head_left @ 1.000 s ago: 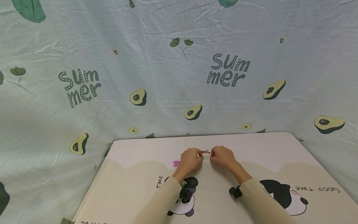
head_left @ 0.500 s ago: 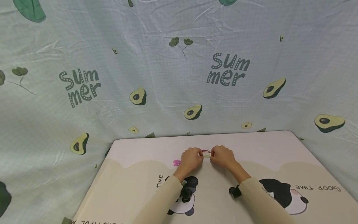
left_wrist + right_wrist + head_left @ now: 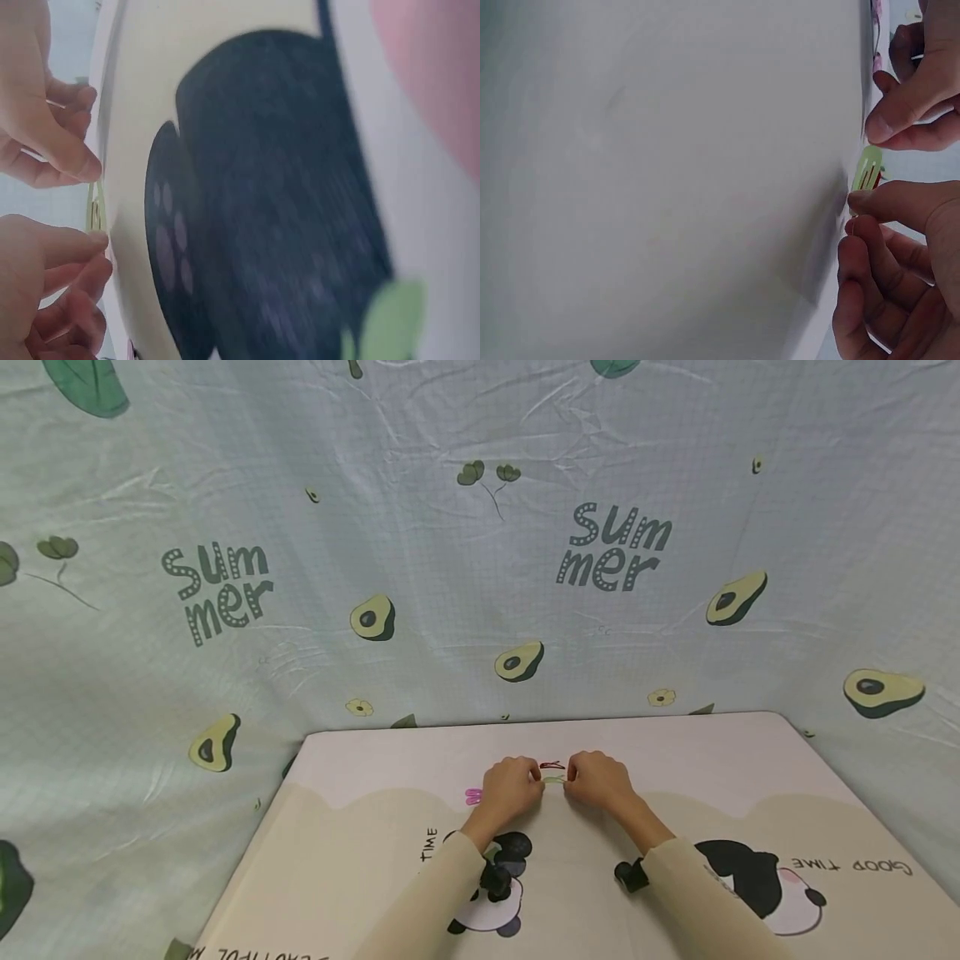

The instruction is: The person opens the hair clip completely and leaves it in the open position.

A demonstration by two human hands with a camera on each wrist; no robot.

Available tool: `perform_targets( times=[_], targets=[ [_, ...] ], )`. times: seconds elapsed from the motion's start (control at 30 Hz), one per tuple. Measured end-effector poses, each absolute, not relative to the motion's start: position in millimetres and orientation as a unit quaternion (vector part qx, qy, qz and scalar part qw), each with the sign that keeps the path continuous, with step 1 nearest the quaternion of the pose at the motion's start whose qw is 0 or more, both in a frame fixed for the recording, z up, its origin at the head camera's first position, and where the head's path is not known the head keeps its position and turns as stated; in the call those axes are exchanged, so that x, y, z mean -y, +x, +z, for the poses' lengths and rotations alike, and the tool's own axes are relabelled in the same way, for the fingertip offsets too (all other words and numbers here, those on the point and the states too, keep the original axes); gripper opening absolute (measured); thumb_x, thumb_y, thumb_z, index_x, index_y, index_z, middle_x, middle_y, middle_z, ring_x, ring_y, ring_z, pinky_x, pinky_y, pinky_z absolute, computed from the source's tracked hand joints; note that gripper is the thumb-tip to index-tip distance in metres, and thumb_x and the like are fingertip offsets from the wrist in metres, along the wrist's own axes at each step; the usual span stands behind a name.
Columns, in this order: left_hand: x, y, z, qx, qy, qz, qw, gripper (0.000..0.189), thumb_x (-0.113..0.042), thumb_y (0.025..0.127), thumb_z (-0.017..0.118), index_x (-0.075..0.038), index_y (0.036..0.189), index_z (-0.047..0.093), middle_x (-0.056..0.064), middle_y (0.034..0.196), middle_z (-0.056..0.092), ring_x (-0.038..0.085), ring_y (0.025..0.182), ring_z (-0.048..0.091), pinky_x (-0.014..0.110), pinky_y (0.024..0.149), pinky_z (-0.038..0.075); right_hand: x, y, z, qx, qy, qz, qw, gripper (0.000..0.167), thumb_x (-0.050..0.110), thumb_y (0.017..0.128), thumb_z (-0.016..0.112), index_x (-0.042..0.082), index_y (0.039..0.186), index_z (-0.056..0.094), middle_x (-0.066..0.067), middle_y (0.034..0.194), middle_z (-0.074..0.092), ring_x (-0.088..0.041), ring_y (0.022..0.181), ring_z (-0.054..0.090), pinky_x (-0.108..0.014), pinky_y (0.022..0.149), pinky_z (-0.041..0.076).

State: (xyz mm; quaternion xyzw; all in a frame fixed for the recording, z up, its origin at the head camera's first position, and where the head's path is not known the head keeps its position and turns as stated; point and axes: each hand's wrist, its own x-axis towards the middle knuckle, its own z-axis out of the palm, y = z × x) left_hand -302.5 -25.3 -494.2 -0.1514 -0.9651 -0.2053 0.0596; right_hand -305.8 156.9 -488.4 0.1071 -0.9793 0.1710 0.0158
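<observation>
Near the far edge of the table, both hands work on a small light-green snap hair clip (image 3: 553,780). My left hand (image 3: 512,783) pinches one end between thumb and fingertips. From the other side, my right hand (image 3: 597,778) grips the opposite end. The slotted face of the green clip (image 3: 867,166) shows in the right wrist view, spanning the gap between the two thumbs. Just beyond it on the table lies a red hair clip (image 3: 552,765). Pink hair clips (image 3: 473,797) lie left of my left hand, which partly covers them.
A padded cream table cover (image 3: 360,860) with panda prints lies under both forearms. Its far edge meets a hanging pale cloth (image 3: 450,568) printed with avocados. Dark wrist cameras (image 3: 632,875) sit under the sleeves.
The left hand has shifted very slightly left, and more of the red clip shows between the hands. Both hands keep hold of the green clip; the head view sways a little.
</observation>
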Motion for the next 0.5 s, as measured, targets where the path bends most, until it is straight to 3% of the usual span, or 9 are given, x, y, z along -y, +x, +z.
perform_targets(
  times=[0.2, 0.5],
  targets=[
    [42.9, -301.3, -487.7, 0.960, -0.144, -0.224, 0.085, 0.010, -0.023, 0.090, 0.076, -0.015, 0.094, 0.079, 0.001, 0.079, 0.076, 0.015, 0.067, 0.065, 0.030, 0.056, 0.045, -152.7, -304.6, -478.7, 0.978, 0.112, 0.172, 0.024, 0.011, 0.022, 0.086, 0.076, 0.012, 0.088, 0.073, -0.003, 0.082, 0.071, -0.017, 0.066, 0.056, -0.035, 0.057, 0.045],
    [76.2, -310.9, -482.3, 0.947, -0.131, -0.268, 0.117, 0.011, -0.022, 0.093, 0.073, -0.014, 0.095, 0.080, 0.000, 0.078, 0.074, 0.013, 0.065, 0.061, 0.026, 0.055, 0.044, -134.4, -308.9, -468.8, 0.971, 0.124, 0.198, 0.037, 0.015, 0.023, 0.090, 0.075, 0.010, 0.097, 0.073, -0.001, 0.078, 0.070, -0.015, 0.063, 0.055, -0.030, 0.055, 0.042]
  ],
)
